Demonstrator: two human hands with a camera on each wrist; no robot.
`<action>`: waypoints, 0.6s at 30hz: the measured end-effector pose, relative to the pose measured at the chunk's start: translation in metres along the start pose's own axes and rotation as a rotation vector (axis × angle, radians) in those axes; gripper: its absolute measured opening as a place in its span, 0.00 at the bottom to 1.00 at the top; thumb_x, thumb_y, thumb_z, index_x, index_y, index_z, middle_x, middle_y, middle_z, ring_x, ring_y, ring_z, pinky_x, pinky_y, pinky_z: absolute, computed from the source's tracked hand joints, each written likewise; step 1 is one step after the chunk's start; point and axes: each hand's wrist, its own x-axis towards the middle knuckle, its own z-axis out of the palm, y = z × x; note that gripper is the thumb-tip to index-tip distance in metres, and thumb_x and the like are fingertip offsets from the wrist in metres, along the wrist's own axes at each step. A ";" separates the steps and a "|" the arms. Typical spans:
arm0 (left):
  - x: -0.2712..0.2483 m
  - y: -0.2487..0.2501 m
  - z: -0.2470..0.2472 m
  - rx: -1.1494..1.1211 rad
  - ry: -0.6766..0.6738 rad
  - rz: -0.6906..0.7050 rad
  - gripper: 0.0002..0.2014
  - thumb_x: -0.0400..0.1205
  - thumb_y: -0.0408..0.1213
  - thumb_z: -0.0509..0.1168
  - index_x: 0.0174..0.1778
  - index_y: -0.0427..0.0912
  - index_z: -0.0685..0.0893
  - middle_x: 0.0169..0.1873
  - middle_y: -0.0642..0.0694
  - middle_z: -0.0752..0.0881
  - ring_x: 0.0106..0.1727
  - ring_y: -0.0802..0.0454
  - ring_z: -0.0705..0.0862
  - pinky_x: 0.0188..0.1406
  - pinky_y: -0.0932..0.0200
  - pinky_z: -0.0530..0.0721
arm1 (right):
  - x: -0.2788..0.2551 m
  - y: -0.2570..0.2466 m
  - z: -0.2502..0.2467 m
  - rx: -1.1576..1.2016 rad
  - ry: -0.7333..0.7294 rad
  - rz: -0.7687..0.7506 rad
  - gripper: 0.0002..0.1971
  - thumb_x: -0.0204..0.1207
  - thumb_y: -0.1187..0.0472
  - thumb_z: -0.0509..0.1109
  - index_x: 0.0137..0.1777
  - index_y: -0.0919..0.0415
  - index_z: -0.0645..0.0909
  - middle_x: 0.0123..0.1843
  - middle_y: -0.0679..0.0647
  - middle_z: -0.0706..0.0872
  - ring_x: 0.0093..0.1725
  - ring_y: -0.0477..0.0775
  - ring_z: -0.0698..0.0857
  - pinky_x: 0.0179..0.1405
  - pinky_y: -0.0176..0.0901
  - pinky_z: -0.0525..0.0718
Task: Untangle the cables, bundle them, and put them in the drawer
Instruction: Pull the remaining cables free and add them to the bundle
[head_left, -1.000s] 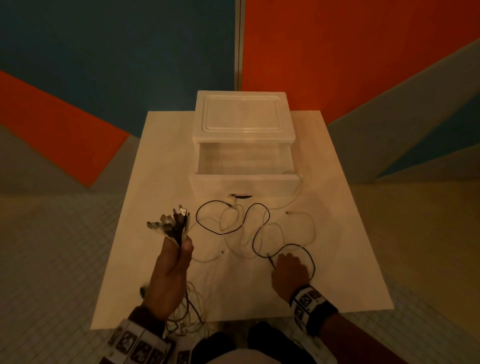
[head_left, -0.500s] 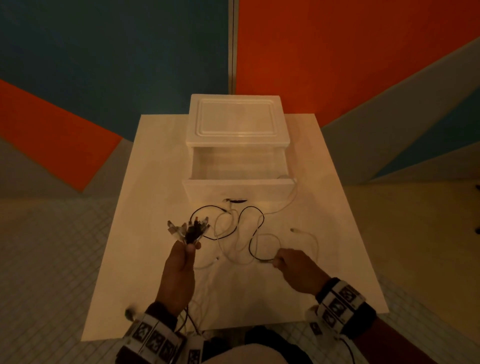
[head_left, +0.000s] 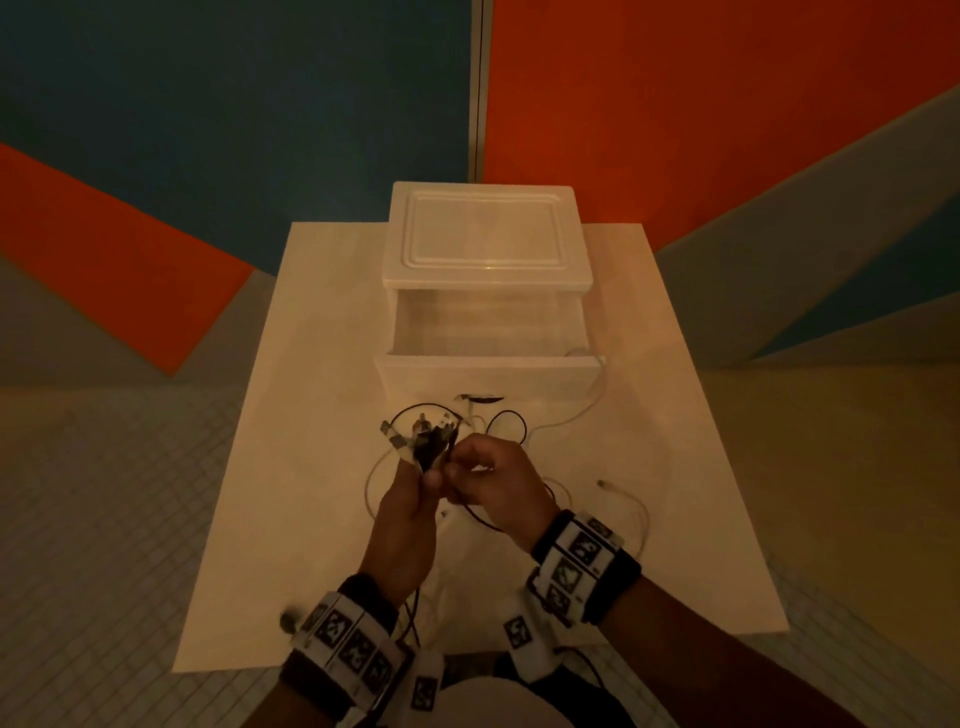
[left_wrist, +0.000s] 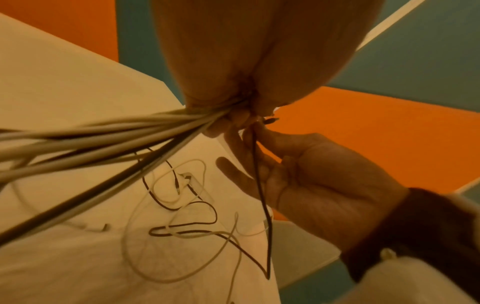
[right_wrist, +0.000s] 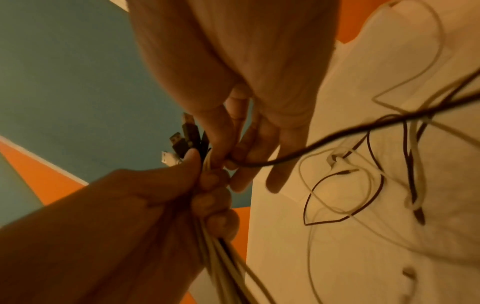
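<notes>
The head view alone shows the open drawer (head_left: 488, 338) of the white plastic drawer unit (head_left: 485, 234), at twelve o'clock from the hands on the white table (head_left: 322, 364). The wrist views show the grips. The left hand (head_left: 408, 512) is fisted round a bundle of white and black cables (left_wrist: 109, 142), USB plugs (right_wrist: 185, 135) fanning above its thumb. The right hand (head_left: 493, 480) pinches one thin black cable (left_wrist: 261, 197) between thumb and fingertips (right_wrist: 226, 158), touching the left fist at its three o'clock. Loose cable loops (right_wrist: 342, 191) lie on the table beneath.
</notes>
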 end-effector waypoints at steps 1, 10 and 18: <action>0.000 0.002 0.000 0.000 0.009 0.009 0.17 0.89 0.33 0.49 0.69 0.56 0.72 0.60 0.58 0.85 0.58 0.67 0.81 0.60 0.63 0.78 | 0.000 -0.001 0.002 0.002 0.014 -0.008 0.05 0.77 0.71 0.71 0.43 0.62 0.84 0.40 0.57 0.88 0.38 0.48 0.90 0.43 0.47 0.90; 0.009 0.012 -0.001 -0.136 0.131 -0.085 0.17 0.89 0.27 0.50 0.47 0.50 0.79 0.26 0.67 0.81 0.27 0.71 0.74 0.28 0.72 0.74 | 0.001 -0.006 0.010 -0.011 0.138 -0.123 0.04 0.72 0.68 0.77 0.45 0.66 0.85 0.34 0.61 0.88 0.32 0.46 0.88 0.36 0.35 0.85; 0.010 0.015 -0.004 -0.180 0.125 -0.214 0.06 0.89 0.35 0.56 0.47 0.38 0.71 0.30 0.47 0.66 0.31 0.53 0.64 0.30 0.57 0.66 | -0.004 -0.002 0.021 -0.084 0.286 -0.212 0.05 0.71 0.64 0.79 0.39 0.55 0.86 0.32 0.47 0.88 0.32 0.40 0.86 0.32 0.28 0.82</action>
